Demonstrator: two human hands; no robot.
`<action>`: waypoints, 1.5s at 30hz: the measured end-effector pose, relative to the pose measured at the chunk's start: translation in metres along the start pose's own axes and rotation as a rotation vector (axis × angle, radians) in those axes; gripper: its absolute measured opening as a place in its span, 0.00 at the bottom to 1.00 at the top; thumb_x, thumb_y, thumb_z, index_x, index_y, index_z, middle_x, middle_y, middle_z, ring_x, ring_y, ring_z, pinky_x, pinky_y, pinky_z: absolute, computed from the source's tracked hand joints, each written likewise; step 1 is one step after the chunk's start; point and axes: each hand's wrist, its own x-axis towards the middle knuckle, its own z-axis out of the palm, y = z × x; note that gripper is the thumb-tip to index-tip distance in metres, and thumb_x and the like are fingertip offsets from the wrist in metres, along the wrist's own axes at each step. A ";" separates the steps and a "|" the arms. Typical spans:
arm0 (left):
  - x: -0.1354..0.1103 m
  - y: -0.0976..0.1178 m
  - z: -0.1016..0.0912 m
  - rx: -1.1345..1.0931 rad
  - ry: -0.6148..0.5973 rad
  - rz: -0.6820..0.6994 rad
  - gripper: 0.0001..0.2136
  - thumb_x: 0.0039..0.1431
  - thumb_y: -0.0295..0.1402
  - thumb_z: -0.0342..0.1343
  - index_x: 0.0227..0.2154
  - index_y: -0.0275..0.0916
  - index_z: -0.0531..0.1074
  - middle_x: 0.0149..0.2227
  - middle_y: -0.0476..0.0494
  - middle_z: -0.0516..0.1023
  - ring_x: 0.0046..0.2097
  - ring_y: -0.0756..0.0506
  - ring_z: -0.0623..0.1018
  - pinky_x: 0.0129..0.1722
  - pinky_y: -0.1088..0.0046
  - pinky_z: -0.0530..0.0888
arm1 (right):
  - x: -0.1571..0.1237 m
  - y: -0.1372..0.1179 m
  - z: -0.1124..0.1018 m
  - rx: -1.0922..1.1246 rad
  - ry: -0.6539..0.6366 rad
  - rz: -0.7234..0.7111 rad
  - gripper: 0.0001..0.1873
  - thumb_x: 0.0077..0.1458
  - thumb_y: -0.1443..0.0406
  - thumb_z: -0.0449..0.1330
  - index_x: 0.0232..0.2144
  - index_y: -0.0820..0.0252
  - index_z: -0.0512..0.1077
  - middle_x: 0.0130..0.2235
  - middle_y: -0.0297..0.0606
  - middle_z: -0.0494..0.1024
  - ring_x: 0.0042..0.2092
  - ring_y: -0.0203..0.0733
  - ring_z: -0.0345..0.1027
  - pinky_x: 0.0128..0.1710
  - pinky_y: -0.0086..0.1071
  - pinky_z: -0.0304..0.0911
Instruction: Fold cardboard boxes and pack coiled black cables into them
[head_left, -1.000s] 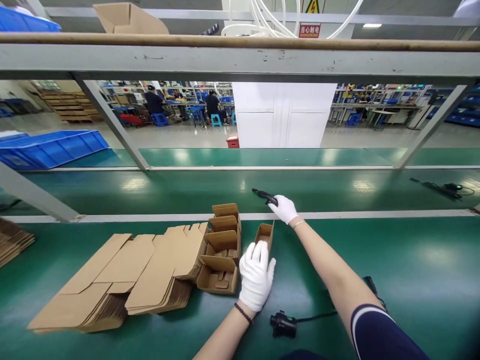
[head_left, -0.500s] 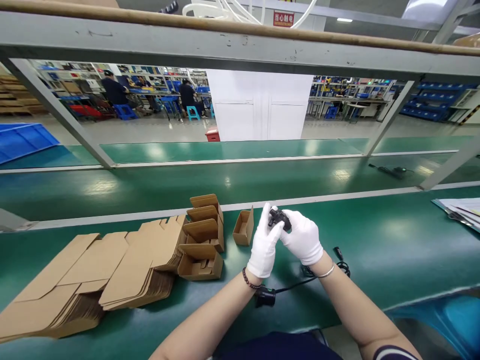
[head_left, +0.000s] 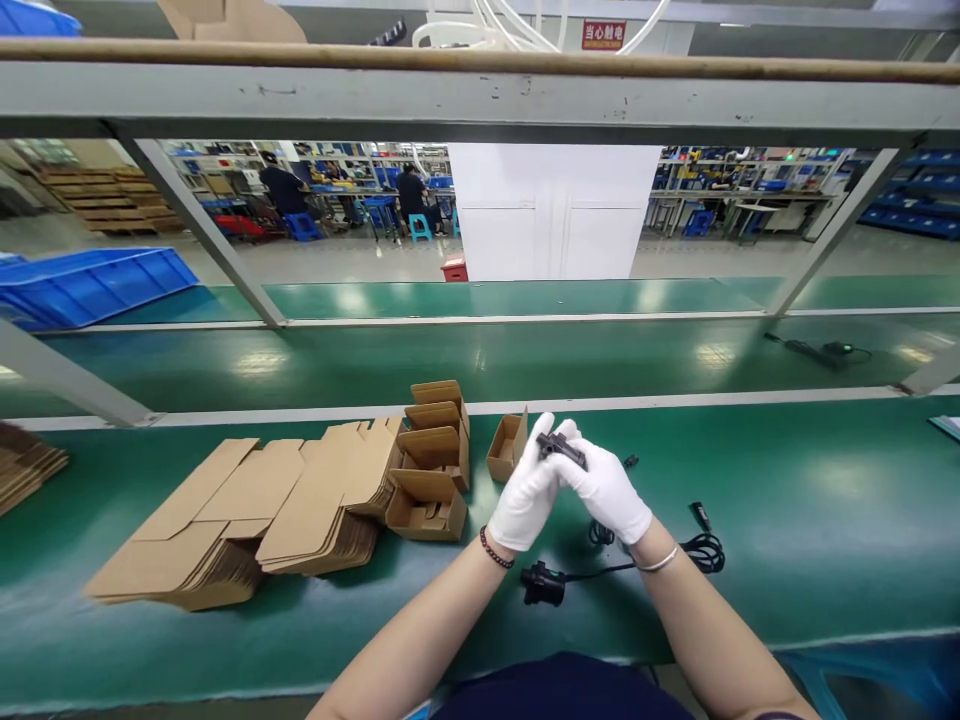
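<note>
Both gloved hands are up together just right of the little open box (head_left: 507, 447). The left hand (head_left: 529, 490) and the right hand (head_left: 604, 490) each have their fingers curled shut around the same small black part (head_left: 559, 448), held above the green table (head_left: 787, 500), not resting on it. A black plug (head_left: 541, 583) with its cable (head_left: 701, 548) lies on the table nearer the person than the box. Left of the box sits a row of folded boxes (head_left: 431, 470), and further left a pile of flat cardboard (head_left: 247, 520).
</note>
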 end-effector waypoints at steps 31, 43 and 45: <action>-0.013 0.029 -0.014 0.027 -0.395 -0.048 0.23 0.37 0.32 0.70 0.38 0.39 0.68 0.33 0.48 0.74 0.33 0.49 0.74 0.37 0.70 0.72 | -0.002 -0.002 -0.012 0.263 0.220 -0.141 0.16 0.59 0.53 0.56 0.42 0.55 0.74 0.31 0.36 0.76 0.30 0.40 0.69 0.35 0.36 0.70; -0.005 -0.006 -0.005 -0.219 0.055 0.078 0.30 0.36 0.35 0.72 0.45 0.40 0.68 0.50 0.41 0.74 0.52 0.42 0.74 0.57 0.61 0.68 | -0.013 0.000 0.027 0.147 0.123 -0.363 0.31 0.64 0.47 0.39 0.63 0.52 0.56 0.66 0.42 0.55 0.65 0.51 0.50 0.65 0.50 0.48; -0.002 -0.002 -0.007 -0.307 0.053 0.033 0.27 0.35 0.34 0.72 0.41 0.39 0.70 0.45 0.43 0.76 0.47 0.44 0.77 0.53 0.63 0.71 | -0.011 -0.001 0.022 0.107 0.080 -0.359 0.30 0.63 0.48 0.44 0.63 0.53 0.58 0.67 0.41 0.53 0.66 0.52 0.47 0.65 0.50 0.46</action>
